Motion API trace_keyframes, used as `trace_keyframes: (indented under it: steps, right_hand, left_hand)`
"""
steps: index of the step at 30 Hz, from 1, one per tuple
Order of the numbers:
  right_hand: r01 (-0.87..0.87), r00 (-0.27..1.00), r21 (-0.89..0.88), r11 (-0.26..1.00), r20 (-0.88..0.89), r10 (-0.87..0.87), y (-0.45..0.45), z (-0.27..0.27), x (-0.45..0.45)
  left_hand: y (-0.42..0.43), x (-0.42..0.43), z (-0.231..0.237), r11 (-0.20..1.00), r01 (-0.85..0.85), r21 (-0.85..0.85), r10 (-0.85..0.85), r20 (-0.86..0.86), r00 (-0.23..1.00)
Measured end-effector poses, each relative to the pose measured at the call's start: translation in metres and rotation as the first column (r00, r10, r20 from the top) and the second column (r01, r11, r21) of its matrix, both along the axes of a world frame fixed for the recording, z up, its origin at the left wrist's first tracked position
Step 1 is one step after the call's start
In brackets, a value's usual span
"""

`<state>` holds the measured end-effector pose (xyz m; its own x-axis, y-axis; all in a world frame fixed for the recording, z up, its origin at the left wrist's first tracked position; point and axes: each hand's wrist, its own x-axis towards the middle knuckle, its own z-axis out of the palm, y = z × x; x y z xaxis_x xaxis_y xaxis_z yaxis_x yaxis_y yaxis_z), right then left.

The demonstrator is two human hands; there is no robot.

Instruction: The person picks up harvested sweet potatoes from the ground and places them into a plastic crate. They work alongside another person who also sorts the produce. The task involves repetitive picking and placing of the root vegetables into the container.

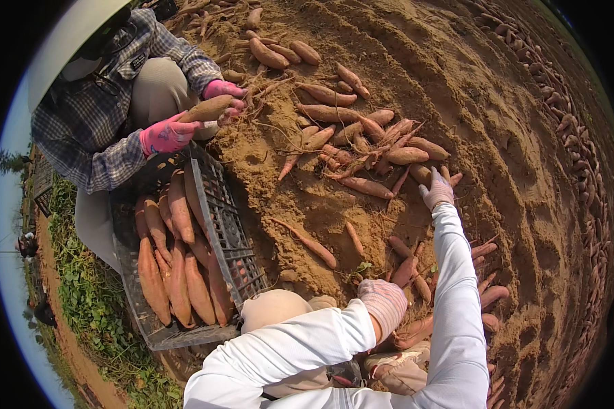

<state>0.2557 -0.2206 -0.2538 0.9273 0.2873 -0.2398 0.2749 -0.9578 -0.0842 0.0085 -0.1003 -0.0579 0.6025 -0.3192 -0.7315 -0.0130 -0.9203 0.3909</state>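
My right hand (438,193), in a pale striped work glove, reaches out to the far edge of a heap of sweet potatoes (368,186). Its fingers are spread against a sweet potato (420,175) lying on the soil. Closer to my body, my left hand (385,308) is curled, its back to the camera. Just beyond its knuckles lies a reddish sweet potato (404,272); whether the fingers grip anything is hidden. A thin, long sweet potato (309,244) rests apart on the soil to the left.
A black plastic crate (225,204), partly filled with sweet potatoes (176,271), stands at left by my knee (273,309). Behind it a co-worker in pink gloves (169,134) holds a sweet potato (207,108). More sweet potatoes (568,122) line a row at far right.
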Motion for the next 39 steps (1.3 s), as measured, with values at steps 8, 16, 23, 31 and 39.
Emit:
trace_keyframes:
  steps: [8,16,23,31,39]
  right_hand:
    - [0.353,0.846,0.003,0.936,-0.429,-0.318,-0.015,-0.004,-0.028]
    - [0.954,0.237,0.175,-0.243,-0.939,0.251,-0.080,0.070,-0.143]
    - [0.754,0.539,0.632,0.178,-0.751,0.381,-0.097,0.211,-0.226]
    - [0.412,0.892,0.850,0.328,-0.304,-0.333,-0.120,0.191,-0.280]
    - [0.760,0.536,0.554,-0.341,-0.830,-0.153,-0.158,0.178,-0.221]
  left_hand:
    - [0.008,0.021,0.003,0.999,0.029,-0.015,-0.030,-0.058,0.998]
    - [0.026,0.043,0.016,0.947,-0.275,-0.167,0.314,0.307,0.898]
    - [-0.021,0.026,0.001,-0.269,-0.928,-0.259,0.070,-0.966,0.249]
    - [-0.068,-0.002,-0.035,-0.043,-0.580,-0.814,0.376,-0.551,0.745]
    - [-0.059,-0.025,0.023,0.860,-0.036,-0.510,0.241,0.341,0.909]
